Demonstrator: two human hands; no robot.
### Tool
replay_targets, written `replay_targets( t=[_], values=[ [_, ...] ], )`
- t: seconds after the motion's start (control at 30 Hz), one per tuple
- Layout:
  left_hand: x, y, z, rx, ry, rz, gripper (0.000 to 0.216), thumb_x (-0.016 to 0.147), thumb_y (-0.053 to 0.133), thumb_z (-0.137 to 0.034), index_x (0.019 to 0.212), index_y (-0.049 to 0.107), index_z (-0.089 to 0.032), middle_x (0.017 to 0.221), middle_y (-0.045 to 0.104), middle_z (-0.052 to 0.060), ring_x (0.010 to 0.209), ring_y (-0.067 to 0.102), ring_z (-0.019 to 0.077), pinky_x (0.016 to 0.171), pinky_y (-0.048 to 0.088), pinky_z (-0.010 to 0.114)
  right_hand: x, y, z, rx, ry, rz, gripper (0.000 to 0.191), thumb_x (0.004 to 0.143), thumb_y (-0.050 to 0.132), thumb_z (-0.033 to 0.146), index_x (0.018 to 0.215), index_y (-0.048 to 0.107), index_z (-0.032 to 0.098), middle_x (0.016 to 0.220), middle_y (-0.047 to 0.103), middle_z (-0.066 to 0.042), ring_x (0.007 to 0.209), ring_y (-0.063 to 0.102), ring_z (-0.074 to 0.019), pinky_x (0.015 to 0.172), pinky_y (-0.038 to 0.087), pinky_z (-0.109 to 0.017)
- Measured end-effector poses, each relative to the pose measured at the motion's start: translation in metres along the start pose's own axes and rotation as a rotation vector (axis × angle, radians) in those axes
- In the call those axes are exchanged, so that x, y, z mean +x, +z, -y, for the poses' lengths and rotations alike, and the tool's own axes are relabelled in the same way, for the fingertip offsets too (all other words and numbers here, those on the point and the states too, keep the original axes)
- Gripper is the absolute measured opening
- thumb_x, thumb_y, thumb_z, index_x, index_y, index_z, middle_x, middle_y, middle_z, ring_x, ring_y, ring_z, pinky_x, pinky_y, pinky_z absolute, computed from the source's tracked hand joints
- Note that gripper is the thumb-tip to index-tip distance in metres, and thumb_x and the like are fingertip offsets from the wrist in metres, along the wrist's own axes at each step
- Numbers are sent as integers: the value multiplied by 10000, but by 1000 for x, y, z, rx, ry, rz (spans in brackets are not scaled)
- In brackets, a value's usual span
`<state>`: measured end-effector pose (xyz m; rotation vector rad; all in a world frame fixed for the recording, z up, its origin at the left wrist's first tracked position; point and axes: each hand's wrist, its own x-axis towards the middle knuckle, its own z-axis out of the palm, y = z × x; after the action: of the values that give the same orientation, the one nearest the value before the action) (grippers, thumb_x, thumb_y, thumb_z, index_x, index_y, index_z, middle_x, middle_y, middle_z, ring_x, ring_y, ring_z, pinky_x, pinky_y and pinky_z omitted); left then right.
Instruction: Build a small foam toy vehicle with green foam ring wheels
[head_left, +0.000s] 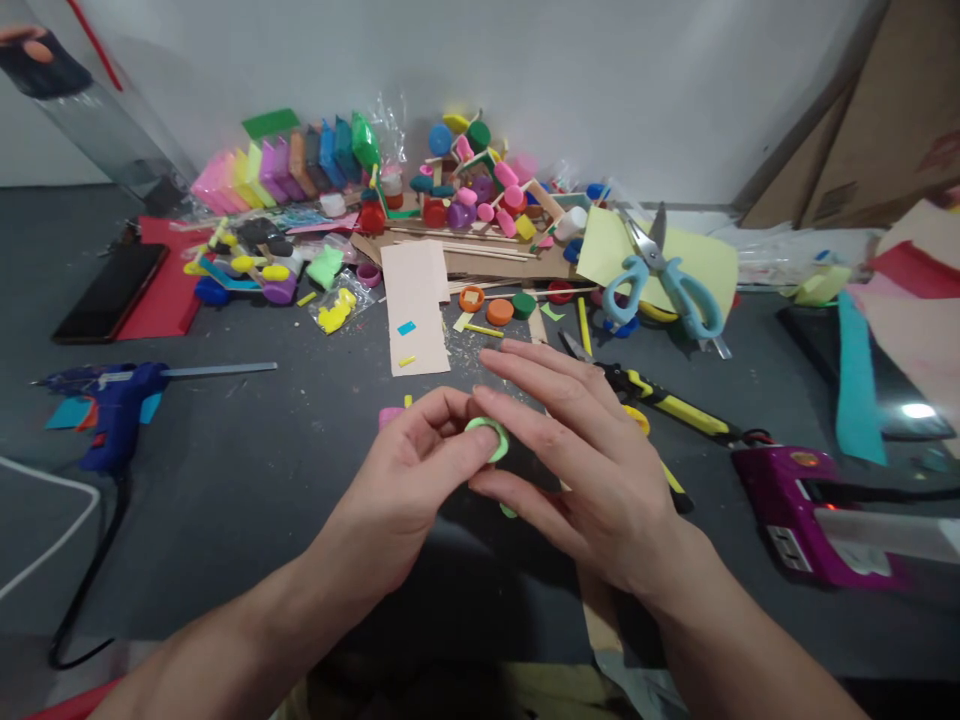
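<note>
My left hand pinches a small light green round piece between thumb and fingers, in front of my body. The thumb covers much of its face, so its full shape is hidden. Around the piece's right side is my right hand, fingers stretched and thumb apart. Its fingertips are close to the piece; I cannot tell whether they touch it. A second bit of light green shows under the right thumb. Just beyond the hands lies a pale card strip with small blue and yellow scraps on it.
A blue glue gun lies left, near a phone. Scissors rest on yellow paper at the back right. Yellow-black pliers and a purple power strip are right. Colored clay packets line the wall.
</note>
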<state>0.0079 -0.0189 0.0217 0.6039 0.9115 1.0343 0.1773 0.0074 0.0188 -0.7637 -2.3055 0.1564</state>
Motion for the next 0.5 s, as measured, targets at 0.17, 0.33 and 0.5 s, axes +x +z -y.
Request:
replay_targets(
  t=[0.17,0.33,0.5],
  values=[
    [-3,0,-2,-11,-23,59,46,843,670,-209,864,694,-176,839,634,11,779,576,116,755,480,220,0,0,3,62,51,-49,303,931,658,217,1232,651,186,1342,661,-152,1316,573,-293,1095,487,-524],
    [-4,1,-6,-91,-47,66,162,862,637,-321,876,702,-173,824,628,28,761,555,134,720,472,235,0,-2,5,147,135,-69,259,951,647,221,1208,650,191,1334,661,-144,1290,590,-241,1088,490,-474],
    [-3,1,-5,-5,1,60,85,841,691,-262,864,693,-181,823,637,10,726,561,113,709,482,219,-1,0,5,187,170,-61,253,960,638,296,1204,659,232,1333,664,-125,1267,609,-262,1077,493,-505]
  ],
)
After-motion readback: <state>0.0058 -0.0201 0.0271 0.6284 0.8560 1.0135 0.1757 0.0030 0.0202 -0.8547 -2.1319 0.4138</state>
